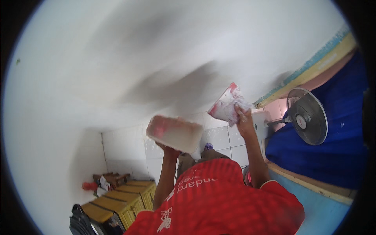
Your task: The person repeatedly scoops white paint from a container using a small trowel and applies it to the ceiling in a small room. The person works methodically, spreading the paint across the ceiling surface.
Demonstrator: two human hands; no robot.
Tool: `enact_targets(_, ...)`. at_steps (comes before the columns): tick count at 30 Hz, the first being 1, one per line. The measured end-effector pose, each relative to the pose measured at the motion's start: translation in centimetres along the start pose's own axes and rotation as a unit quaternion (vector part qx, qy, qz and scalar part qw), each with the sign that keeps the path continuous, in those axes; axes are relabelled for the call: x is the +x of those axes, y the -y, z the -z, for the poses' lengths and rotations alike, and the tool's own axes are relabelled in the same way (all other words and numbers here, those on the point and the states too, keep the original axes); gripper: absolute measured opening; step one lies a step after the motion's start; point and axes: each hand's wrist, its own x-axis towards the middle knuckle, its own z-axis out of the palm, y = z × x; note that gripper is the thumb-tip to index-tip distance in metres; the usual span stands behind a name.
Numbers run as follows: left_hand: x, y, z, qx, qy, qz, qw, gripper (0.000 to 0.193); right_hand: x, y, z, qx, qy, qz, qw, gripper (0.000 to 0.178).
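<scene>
The tiled floor [239, 153] carries the fan [307, 116], right of the right fingers [239, 110], and one foot [208, 146], lower left of them.

The left forearm [165, 174], bare, rises steeply, leaning a little rightward; its hand [169, 149] angles left from the wrist, gripping, the fingers largely hidden; the right forearm [253, 152], also bare, slants up and leftward; the right hand [243, 116] is raised higher, fingers bent in a grip
</scene>
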Motion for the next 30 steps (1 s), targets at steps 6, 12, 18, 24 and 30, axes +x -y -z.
enact_targets(6,1.4,2.2,-1.4,0.188,0.039,-0.085,0.978,0.061,-7.0,8.9,-8.2,-0.381,0.291,0.240,0.844,0.029)
enact_targets(12,1.0,3.0,-5.3,0.204,0.155,-0.066,0.964,0.065,-6.0,7.2,-13.6,-0.529,0.327,0.269,0.735,0.037)
enact_targets(18,1.1,2.0,-4.5,0.012,0.138,-0.057,0.989,0.061,-3.6,5.3,-13.8,-0.456,0.408,0.250,0.750,0.035)
enact_targets(24,1.1,0.6,-4.6,-0.027,0.084,-0.043,0.995,0.048,-3.7,4.5,-14.7,-0.469,0.453,0.184,0.736,0.033)
enact_targets(30,0.3,-0.1,-5.3,0.024,0.128,-0.031,0.991,0.113,-2.3,3.6,-14.5,-0.457,0.451,0.085,0.762,0.038)
